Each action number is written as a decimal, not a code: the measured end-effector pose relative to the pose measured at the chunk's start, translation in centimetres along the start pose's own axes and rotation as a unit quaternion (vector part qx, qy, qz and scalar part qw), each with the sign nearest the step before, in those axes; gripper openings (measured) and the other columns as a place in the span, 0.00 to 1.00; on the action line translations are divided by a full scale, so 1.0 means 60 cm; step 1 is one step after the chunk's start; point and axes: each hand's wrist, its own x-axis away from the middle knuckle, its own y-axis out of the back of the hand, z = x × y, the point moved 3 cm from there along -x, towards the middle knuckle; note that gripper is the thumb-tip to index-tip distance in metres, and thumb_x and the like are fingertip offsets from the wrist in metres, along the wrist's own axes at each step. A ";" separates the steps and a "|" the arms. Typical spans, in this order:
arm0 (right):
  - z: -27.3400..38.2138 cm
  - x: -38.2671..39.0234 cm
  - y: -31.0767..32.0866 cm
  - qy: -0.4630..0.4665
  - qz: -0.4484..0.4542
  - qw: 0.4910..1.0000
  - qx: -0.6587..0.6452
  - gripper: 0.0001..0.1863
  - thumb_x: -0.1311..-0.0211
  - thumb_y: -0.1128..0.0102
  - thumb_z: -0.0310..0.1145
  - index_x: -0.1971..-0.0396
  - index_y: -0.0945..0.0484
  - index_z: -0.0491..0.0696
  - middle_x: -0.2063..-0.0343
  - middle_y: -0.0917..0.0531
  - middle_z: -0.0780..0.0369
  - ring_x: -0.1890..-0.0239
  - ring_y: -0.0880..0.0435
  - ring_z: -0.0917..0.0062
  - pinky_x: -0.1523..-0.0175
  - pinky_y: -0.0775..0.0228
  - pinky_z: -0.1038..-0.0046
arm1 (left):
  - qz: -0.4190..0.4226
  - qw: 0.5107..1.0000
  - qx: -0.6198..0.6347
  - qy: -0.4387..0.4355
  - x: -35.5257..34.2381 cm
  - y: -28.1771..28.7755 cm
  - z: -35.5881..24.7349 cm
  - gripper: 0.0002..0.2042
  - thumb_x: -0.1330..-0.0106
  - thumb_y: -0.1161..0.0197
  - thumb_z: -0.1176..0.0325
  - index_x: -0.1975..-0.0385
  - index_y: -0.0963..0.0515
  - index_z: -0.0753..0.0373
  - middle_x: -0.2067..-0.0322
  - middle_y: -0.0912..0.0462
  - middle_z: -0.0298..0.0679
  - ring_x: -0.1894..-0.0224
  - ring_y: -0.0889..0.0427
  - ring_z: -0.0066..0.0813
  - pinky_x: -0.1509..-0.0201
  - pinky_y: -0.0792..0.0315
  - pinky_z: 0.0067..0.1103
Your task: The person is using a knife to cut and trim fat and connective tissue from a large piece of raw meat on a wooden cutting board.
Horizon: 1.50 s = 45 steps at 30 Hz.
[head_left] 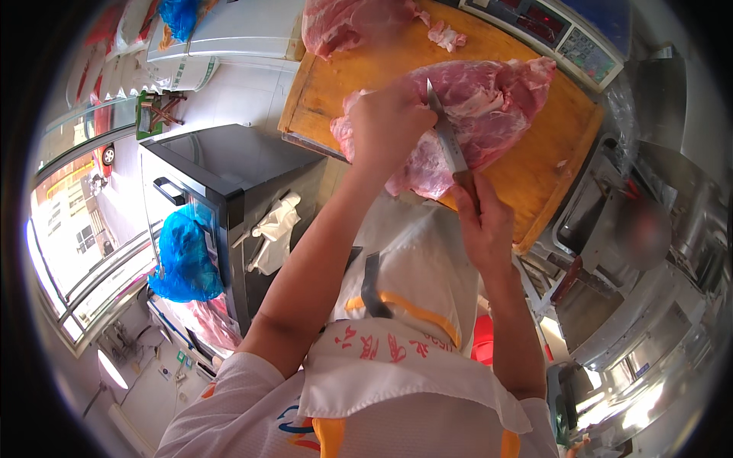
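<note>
A large piece of raw pink meat (489, 99) lies on a wooden cutting board (557, 168) in front of me, partly over its near edge. My left hand (389, 126) is closed on the left part of this meat; blur hides some of its fingers. In my right hand (489, 221) is the handle of a knife (449, 141). Its blade lies over the meat, tip pointing away from me, close beside my left hand. How deep the edge goes, if at all, I cannot tell.
Another large chunk of meat (355, 23) and a small scrap (447, 36) sit at the board's far side. Behind stands a weighing scale (546, 30). A dark cabinet (229, 160) with a blue plastic bag (185, 256) is left. Metal trays (592, 214) stand to the right.
</note>
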 end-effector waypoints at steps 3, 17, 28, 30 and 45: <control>-0.020 0.041 -0.003 -0.004 0.008 1.000 0.021 0.11 0.19 0.37 0.32 0.46 0.19 0.43 0.75 0.21 0.62 0.74 0.25 0.79 0.65 0.29 0.71 | -0.019 0.999 -0.033 -0.009 0.000 0.005 -0.003 0.07 0.44 0.26 0.70 0.71 0.12 0.67 0.75 0.17 0.28 0.71 0.23 0.14 0.66 0.27 0.19; -0.023 0.041 0.017 0.028 0.032 0.997 0.069 0.08 0.19 0.37 0.30 0.50 0.20 0.42 0.74 0.20 0.58 0.74 0.22 0.70 0.65 0.27 0.70 | -0.016 0.994 0.027 -0.104 0.016 0.015 0.053 0.07 0.41 0.24 0.70 0.70 0.12 0.68 0.75 0.17 0.27 0.71 0.24 0.13 0.66 0.27 0.19; -0.002 0.013 0.024 0.044 0.035 0.991 0.125 0.08 0.22 0.33 0.30 0.51 0.19 0.44 0.65 0.11 0.54 0.64 0.11 0.52 0.60 0.19 0.60 | -0.016 0.998 0.053 0.002 0.021 0.017 0.055 0.07 0.44 0.24 0.73 0.74 0.16 0.68 0.76 0.20 0.26 0.71 0.26 0.12 0.67 0.29 0.19; -0.008 0.037 0.040 0.030 0.051 0.992 0.108 0.08 0.22 0.34 0.30 0.50 0.18 0.44 0.64 0.11 0.53 0.63 0.11 0.51 0.60 0.19 0.59 | -0.019 0.999 0.040 -0.013 0.021 0.023 0.062 0.07 0.45 0.23 0.74 0.75 0.17 0.67 0.76 0.20 0.26 0.71 0.27 0.12 0.67 0.29 0.19; 0.013 0.029 0.035 0.077 0.043 0.987 0.137 0.07 0.20 0.37 0.30 0.51 0.20 0.44 0.70 0.16 0.52 0.72 0.18 0.58 0.64 0.24 0.65 | 0.050 0.998 0.006 0.026 0.020 0.046 0.064 0.13 0.45 0.22 0.62 0.71 0.14 0.66 0.72 0.14 0.44 0.71 0.15 0.40 0.61 0.22 0.33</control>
